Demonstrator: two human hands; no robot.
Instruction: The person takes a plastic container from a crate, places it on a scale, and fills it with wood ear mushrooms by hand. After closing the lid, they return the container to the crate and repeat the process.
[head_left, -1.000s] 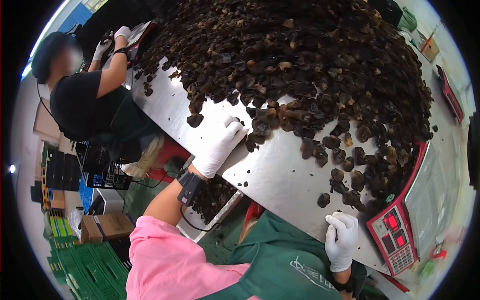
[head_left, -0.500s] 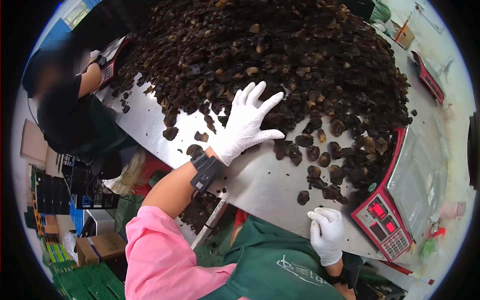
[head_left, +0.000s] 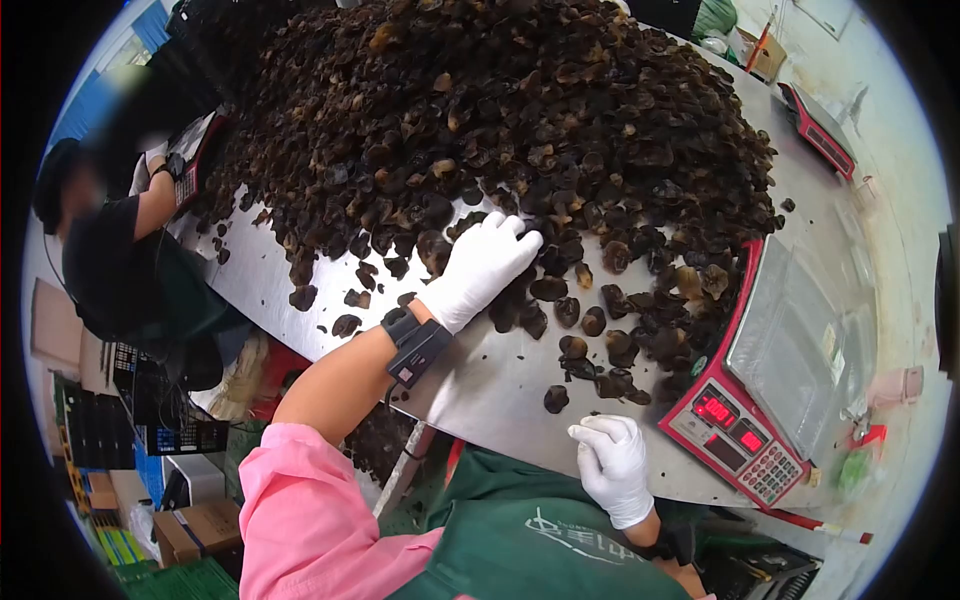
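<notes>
A large heap of dark brown, wrinkled pieces that look like wood ear mushrooms (head_left: 480,110) covers the far part of the metal table (head_left: 480,390). At its near edge is my left hand (head_left: 482,272), white-gloved, its fingers curled down among the pieces; dark pieces show right by the fingertips, and what lies under the palm is hidden. My right hand (head_left: 612,468), also gloved, is at the table's front edge with its fingers bent inward. Whether it holds anything cannot be seen. Several loose mushrooms lie between my right hand and the heap.
To the right stands a red scale (head_left: 735,430) with a lit display and a clear tray (head_left: 790,345). A second scale (head_left: 820,130) is farther back. At the left, another person (head_left: 140,250) works beside a further scale. Cardboard boxes (head_left: 195,530) and crates stand on the floor.
My left hand has gone from spread fingers to curled ones at the heap's edge. The whole view has shifted, with the table appearing farther left. My right hand stays bent near the front edge.
</notes>
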